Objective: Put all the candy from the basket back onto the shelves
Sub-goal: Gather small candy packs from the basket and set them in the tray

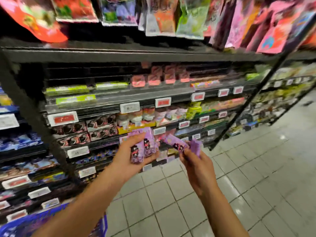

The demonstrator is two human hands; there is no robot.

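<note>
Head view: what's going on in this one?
A person stands at a candy shelf in a shop. The left hand holds a few purple candy packs; the right hand pinches another purple pack. None is on the shelf yet. A blue basket sits at lower left.

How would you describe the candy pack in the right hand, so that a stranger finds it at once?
Start at the black shelf rack and drop to the two hands before its lower shelves. The right hand pinches one purple candy pack, tilted. Unlike the purple packs bunched in the left hand, it is held alone.
</note>
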